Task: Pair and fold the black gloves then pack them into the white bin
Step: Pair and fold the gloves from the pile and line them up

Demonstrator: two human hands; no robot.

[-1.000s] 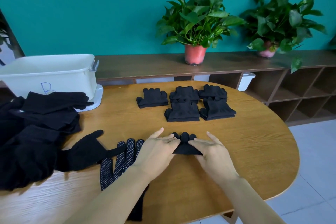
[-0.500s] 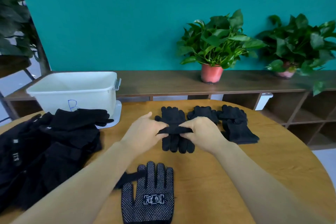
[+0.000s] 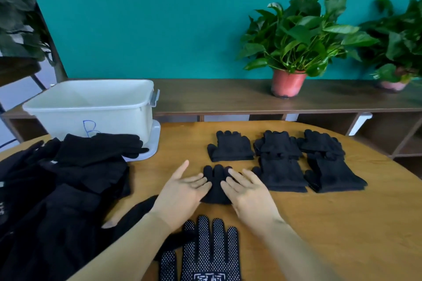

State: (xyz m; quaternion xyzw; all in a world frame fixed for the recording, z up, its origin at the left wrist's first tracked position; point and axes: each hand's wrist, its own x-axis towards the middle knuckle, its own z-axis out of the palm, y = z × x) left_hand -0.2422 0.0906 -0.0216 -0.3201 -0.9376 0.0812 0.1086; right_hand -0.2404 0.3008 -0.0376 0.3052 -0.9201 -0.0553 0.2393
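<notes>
1. Moved: folded pair, lifted half a second ago, now lies on counter.
2. White bin, far left: no gloves visible inside.
3. Left hand, right hand: flat, fingers straight, pressing pair's sides.
4. Handling: light, limp knit; pinch both layers at fold.

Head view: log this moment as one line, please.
step: pressing folded pair | left hand: flat on pair | right hand: flat on pair | white bin: no gloves visible
</notes>
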